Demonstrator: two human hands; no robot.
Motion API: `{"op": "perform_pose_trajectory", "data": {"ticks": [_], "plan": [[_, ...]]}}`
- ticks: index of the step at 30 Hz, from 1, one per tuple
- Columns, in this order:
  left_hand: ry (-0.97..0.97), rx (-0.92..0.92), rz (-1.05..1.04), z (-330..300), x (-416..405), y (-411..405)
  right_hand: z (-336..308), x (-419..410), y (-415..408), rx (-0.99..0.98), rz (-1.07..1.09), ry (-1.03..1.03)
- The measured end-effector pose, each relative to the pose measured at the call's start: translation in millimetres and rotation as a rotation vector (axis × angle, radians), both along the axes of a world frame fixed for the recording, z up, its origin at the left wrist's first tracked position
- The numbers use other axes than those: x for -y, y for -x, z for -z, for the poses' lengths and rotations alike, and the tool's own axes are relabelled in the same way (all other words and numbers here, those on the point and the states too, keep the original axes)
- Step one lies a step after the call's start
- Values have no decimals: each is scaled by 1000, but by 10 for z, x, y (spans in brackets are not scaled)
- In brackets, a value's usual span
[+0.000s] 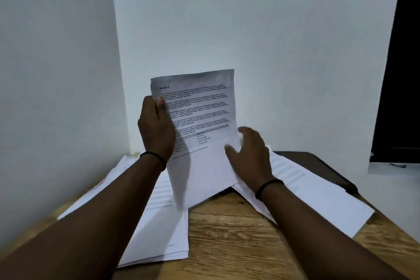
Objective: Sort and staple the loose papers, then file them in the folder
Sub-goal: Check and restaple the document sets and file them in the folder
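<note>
One printed sheet [200,125] is being gripped upright by the left hand [156,129]; the blurred right hand [248,154], seemingly loose-fingered, should be steadying its edge while the heading is checked.

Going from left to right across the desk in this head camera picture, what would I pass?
Left paper pile → left hand gripping the raised sheet → right hand at that sheet's right edge → right paper pile → dark folder at the desk's far right.
</note>
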State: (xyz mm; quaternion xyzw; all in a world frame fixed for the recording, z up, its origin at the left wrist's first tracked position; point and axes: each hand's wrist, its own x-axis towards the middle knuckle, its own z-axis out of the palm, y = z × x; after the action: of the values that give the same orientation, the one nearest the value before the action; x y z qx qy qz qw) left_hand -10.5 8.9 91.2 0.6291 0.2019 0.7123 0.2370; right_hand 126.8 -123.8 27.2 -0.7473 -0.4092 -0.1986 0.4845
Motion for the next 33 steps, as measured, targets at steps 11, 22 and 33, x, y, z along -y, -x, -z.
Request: {"op": "perform_pose_trajectory", "data": {"ticks": [11,22,33], "plan": [[-9,20,488,-751,205,652,-884,156,538,-523,-350,-513],[369,-101,797,-476,501,498,-1002,848,430,-599,-310,-567],[351,-158,1007,-144,688,223,-485,1063,372,-654,-421,-542]]}}
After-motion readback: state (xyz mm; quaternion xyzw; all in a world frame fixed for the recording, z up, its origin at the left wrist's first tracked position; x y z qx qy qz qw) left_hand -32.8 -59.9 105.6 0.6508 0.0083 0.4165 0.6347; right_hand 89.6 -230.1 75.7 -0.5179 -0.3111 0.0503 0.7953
